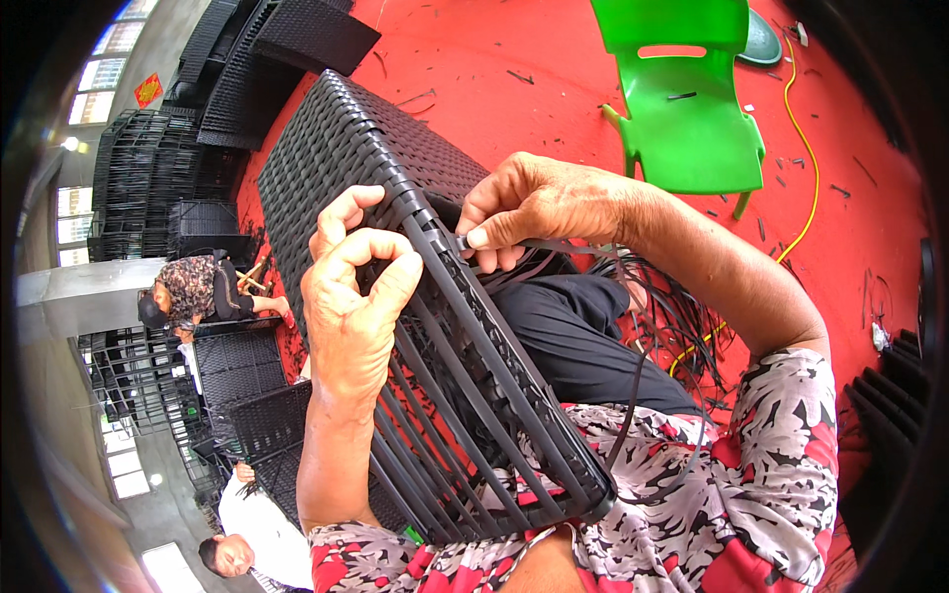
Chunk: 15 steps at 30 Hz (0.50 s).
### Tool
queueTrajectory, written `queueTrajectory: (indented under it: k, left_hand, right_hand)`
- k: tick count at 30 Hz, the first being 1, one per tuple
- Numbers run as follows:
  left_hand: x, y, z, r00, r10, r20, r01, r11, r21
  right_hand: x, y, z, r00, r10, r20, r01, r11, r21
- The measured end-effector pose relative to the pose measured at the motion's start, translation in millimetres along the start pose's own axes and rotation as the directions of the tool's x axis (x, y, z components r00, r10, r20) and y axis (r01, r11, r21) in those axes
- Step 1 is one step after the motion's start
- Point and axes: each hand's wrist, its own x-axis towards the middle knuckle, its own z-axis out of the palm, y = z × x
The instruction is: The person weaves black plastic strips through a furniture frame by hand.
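A black woven rattan-style piece of furniture [326, 158] slants across the middle, its near part made of open parallel slats [460, 395]. At its edge, my left hand [346, 287] is closed, fingers bent against the rim, thumb and forefinger close together. Just across that rim, my right hand [524, 212] pinches a flat black strip [554, 245] between thumb and fingers where it meets the weave. The strip trails rightward toward a tangle of loose black strips [682, 306]. The far ends of my right fingers are partly hidden behind the rim.
A green plastic chair [682, 119] stands on the red floor [474, 59], strewn with strip scraps. A yellow cable [816, 178] runs along the right. Stacked black woven panels [222, 79] stand at the left. Two people, one in white [262, 529] and one in patterned clothing [198, 287], are there too.
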Motion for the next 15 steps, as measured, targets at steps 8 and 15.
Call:
queueTrajectory:
  k: [8,15]
  left_hand:
    - [1.0,13.8,5.0,0.996,-0.086,-0.032,0.077,0.976,-0.204]
    - [0.9,10.3,1.7,0.997,-0.065,-0.046,0.061,0.994,-0.087]
  right_hand:
    - [8.1,19.3,2.6,0.981,-0.191,0.03,0.172,0.933,0.316]
    - [12.8,25.3,7.0,0.983,-0.184,0.002,0.17,0.912,0.373]
